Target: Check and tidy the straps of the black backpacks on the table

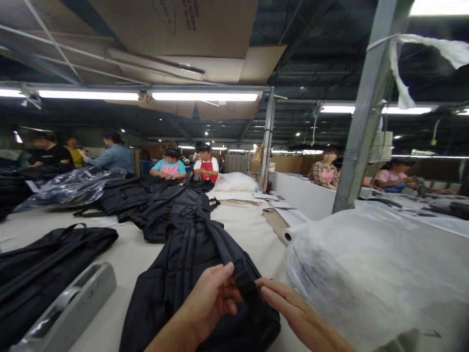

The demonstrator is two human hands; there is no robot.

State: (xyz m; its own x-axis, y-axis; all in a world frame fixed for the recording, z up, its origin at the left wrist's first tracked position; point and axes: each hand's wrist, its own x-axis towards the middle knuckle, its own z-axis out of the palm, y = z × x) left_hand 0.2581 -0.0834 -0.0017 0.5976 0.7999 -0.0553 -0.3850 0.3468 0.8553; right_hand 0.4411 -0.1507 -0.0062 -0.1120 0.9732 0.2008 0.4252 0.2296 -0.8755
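Note:
A black backpack [194, 249] lies on the pale table in front of me, its straps facing up. My left hand [214, 293] is closed on one shoulder strap [227, 249] from the left, with the thumb on top and the fingers curled under. From the right, my right hand [282, 299] pinches the lower part of the same strap, where it looks folded or doubled; its fingertips are partly hidden behind the fabric. The section between my hands is lifted off the bag's body.
Another black bag [54, 259] and a grey tape dispenser [69, 308] lie at left. More black backpacks [157, 200] pile up beyond. A large translucent plastic bag [351, 274] bulges at right, near a metal post [361, 107]. Several co-workers work farther back.

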